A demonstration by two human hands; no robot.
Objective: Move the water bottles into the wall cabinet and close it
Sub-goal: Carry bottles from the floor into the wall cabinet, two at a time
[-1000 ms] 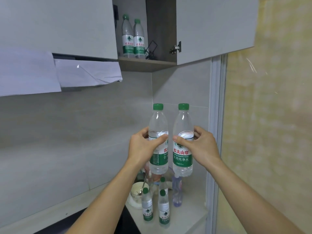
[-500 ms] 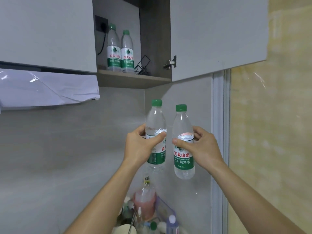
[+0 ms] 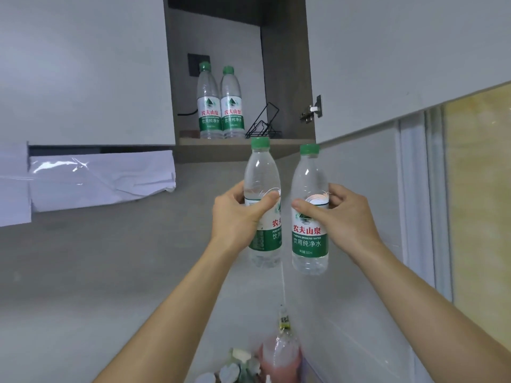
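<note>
Hands clamp one upright water bottle apiece: left hand (image 3: 238, 214) on the left bottle (image 3: 264, 203), right hand (image 3: 336, 217) on the right bottle (image 3: 310, 214), below the open wall cabinet (image 3: 287, 64), where two bottles (image 3: 220, 103) stand near the shelf's front edge.

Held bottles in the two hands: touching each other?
Apart. Head view shows a strip of grey wall between the left bottle, gripped by the left hand, and the right bottle, gripped by the right hand.

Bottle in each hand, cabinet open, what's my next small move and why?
Probably raise both onto the shelf. The left hand grips the left bottle, the right hand the right bottle; both are just below it, and the door stands open.
</note>
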